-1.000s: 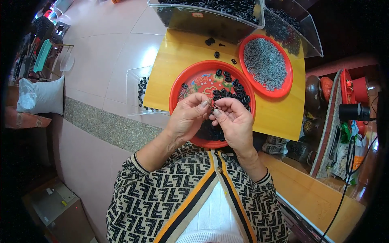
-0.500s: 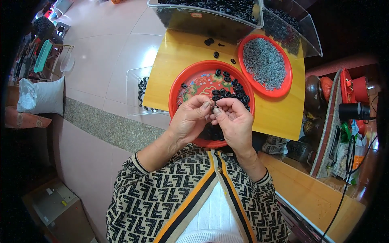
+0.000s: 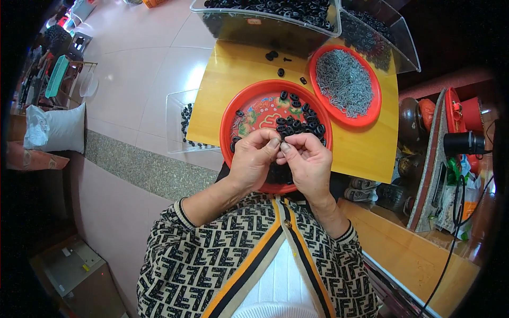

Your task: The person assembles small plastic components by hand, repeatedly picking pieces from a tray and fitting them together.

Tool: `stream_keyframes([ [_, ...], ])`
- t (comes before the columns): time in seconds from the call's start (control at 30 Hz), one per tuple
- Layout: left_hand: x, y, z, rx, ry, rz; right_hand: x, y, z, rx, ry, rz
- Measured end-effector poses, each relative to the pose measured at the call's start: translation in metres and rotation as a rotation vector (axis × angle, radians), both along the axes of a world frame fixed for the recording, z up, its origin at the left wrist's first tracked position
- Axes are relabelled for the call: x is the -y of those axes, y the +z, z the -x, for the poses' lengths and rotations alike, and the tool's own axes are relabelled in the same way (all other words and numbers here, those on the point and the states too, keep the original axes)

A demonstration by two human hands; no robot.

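Note:
My left hand [image 3: 253, 159] and my right hand [image 3: 307, 163] meet over a round red tray [image 3: 229, 114] with a patterned bottom. Both are closed in a pinch, thumbs and fingertips nearly touching. Whatever sits between the fingertips is too small and hidden to name. Beneath and beyond the hands, several small black oval pieces with holes [image 3: 297, 126] are heaped in the tray. More dark pieces show below the hands, near my body. A second red tray [image 3: 376, 108], full of small grey screw-like pieces [image 3: 344, 82], stands just to the right.
The trays rest on a yellow tabletop [image 3: 366, 153], where a few loose black pieces [image 3: 281, 72] lie. Clear bins [image 3: 254, 32] of black parts stand at its far edge. Another clear bin [image 3: 175, 122] is at the left, lower. A cluttered shelf [image 3: 432, 159] borders the right.
My left fingertips have moved slightly closer to the right ones, and the thumbs now almost meet. The trays and loose pieces have stayed put.

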State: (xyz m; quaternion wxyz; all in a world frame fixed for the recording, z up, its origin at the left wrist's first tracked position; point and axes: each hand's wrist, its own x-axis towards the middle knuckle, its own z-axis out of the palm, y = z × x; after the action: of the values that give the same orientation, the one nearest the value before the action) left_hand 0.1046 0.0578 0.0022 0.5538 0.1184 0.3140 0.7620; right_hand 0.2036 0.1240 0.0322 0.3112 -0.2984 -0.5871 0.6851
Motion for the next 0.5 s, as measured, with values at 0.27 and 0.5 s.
stream_keyframes([
  [0.27, -0.016, 0.006, 0.011, -0.207, -0.033, 0.129, -0.013, -0.009, -0.014, -0.037, -0.052, 0.063],
  [0.5, -0.058, -0.001, 0.057, -1.712, -0.099, 0.201, -0.022, -0.013, -0.035, 0.008, -0.063, 0.161],
])
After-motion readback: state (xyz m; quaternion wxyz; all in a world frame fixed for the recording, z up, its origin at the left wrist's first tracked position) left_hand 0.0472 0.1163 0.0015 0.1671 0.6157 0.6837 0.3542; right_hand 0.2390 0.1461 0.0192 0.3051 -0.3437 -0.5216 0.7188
